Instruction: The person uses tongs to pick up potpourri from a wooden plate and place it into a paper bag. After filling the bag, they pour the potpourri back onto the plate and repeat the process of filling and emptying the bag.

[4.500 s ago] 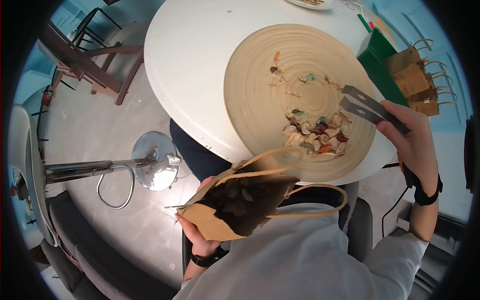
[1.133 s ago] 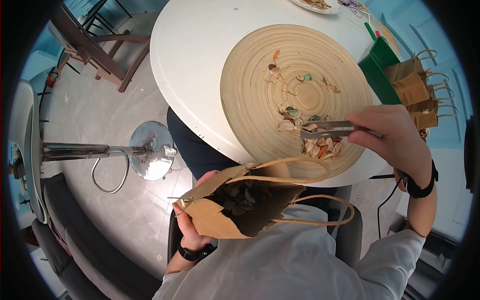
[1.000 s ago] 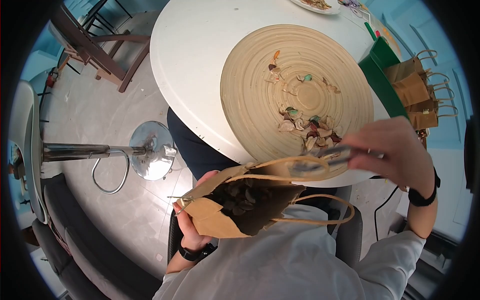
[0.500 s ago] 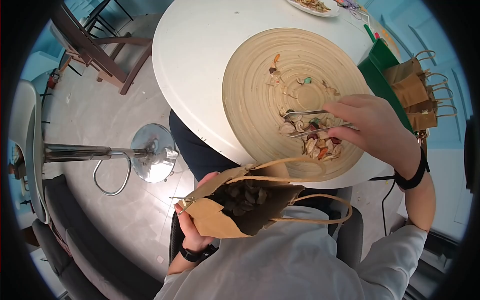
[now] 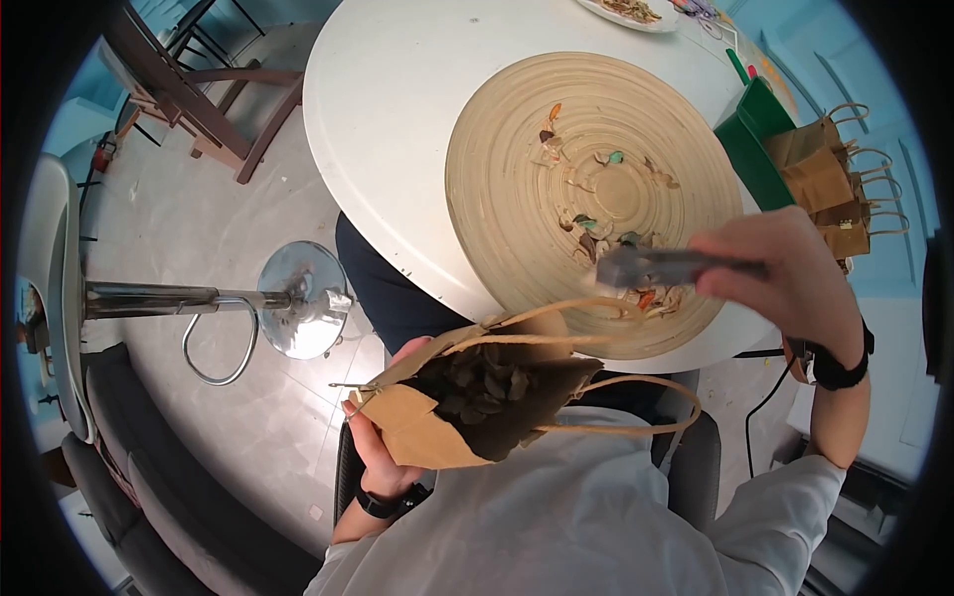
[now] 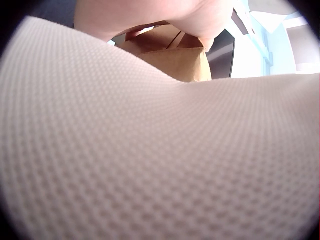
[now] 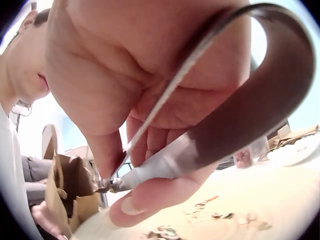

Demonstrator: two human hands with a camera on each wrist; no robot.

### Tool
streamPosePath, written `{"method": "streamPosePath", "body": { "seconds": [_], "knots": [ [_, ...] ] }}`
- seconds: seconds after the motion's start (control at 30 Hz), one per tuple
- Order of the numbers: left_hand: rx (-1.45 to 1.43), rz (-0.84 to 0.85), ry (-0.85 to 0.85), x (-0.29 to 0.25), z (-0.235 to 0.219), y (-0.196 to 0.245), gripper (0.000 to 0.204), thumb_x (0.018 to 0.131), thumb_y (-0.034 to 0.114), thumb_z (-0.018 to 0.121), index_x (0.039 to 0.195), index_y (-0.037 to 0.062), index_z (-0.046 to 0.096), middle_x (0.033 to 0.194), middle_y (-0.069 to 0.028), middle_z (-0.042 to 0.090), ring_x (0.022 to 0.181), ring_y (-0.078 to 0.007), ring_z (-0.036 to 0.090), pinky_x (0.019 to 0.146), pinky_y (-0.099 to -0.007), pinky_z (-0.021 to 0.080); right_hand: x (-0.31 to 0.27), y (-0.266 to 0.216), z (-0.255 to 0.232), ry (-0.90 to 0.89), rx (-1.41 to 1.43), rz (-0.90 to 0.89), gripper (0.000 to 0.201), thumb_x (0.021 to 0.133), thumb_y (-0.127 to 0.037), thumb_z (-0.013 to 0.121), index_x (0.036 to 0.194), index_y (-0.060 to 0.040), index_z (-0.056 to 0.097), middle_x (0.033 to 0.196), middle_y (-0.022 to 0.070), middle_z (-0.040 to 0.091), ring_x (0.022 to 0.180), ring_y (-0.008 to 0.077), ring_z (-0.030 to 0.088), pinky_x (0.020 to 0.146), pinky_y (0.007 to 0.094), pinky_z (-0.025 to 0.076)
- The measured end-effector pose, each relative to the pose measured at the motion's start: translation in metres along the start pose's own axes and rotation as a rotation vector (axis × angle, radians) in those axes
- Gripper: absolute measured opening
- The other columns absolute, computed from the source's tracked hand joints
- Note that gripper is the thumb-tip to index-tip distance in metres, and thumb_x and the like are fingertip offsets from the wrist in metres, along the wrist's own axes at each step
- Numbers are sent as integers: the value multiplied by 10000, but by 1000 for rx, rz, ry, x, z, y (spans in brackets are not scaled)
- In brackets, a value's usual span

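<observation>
The left hand (image 5: pixel 383 447) grips the side of a brown paper bag (image 5: pixel 432 427) tilted over the lap, its mouth showing dark flakes inside. Metal tongs (image 5: pixel 676 266) are pinched in the right hand (image 5: pixel 790 273), over the near right part of a round ribbed tray (image 5: pixel 517 99). Dried petals and slices (image 5: pixel 656 300) lie partly under the tongs. In the right wrist view the tongs (image 7: pixel 240 110) bend round beside the palm, their arms close together between thumb and fingers. A light cloth (image 6: pixel 160 150) fills most of the left wrist view, with the bag (image 6: pixel 185 62) beyond it.
The tray rests on a white round table (image 5: pixel 368 99). At its right edge stands a green bin (image 5: pixel 760 139) beside several paper bags (image 5: pixel 820 164). A plate of dried bits (image 5: pixel 631 12) is at the far edge. A metal stool base (image 5: pixel 303 298) stands left.
Since half a second ago, the right hand has moved right and nearer the body, and the tongs' spread arms have come together. The left hand still holds the bag in nearly the same place.
</observation>
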State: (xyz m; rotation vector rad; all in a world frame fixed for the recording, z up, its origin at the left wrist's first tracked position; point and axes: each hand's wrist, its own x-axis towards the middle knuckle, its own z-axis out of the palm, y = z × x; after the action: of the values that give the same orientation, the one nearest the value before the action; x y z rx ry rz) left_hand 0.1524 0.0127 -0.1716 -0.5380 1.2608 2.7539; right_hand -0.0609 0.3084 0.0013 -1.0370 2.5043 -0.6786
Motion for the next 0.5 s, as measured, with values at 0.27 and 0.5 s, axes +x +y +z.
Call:
{"method": "streamPosePath", "body": {
  "seconds": [0.27, 0.5],
  "knots": [
    [-33, 25, 11, 0, -1, -2, 1014, 880, 796, 306, 1476, -24, 315, 1473, -167, 424, 1352, -272, 424, 1131, -406, 340, -3, -9, 9, 47, 198, 10, 276, 812, -143, 763, 1034, 6, 693, 746, 126, 653, 621, 228, 610, 571, 313, 474],
    [-3, 13, 8, 0, -1, -1, 1021, 874, 801, 307, 1477, -23, 309, 1469, -168, 425, 1349, -277, 427, 1131, -408, 341, 1, -1, 18, 63, -186, 210, 226, 838, -227, 712, 915, -19, 671, 696, 148, 613, 627, 321, 593, 574, 375, 454]
  ]
}}
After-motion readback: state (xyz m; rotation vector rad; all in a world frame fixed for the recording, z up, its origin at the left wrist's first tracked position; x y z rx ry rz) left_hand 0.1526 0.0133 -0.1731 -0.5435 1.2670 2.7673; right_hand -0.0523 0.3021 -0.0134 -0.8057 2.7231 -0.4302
